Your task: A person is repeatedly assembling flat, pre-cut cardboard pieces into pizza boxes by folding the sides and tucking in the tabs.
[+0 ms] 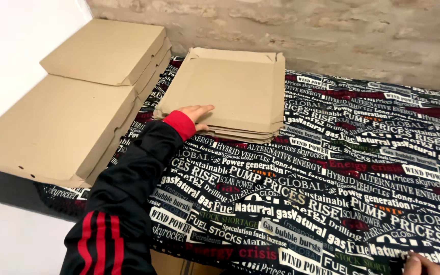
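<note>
The surface [332,168] wears a dark cloth printed all over with words. Left of the left hand [195,115] sit folded cardboard boxes [72,102]. That hand lies open on the near-left corner of the flat box blanks [230,91], thumb under the edge, apparently peeling off the top sheet; lifting it calls for a pinch. The stack's long axis runs away from the person. The right hand [423,265] barely shows; grip unclear.

The right hand [423,265] is cut off by the bottom edge (only fingers show).

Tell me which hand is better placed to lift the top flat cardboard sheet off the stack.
Left. The left hand already rests on the stack of flat cardboard sheets, thumb at its near edge. The right hand sits far off on the printed cloth.
</note>
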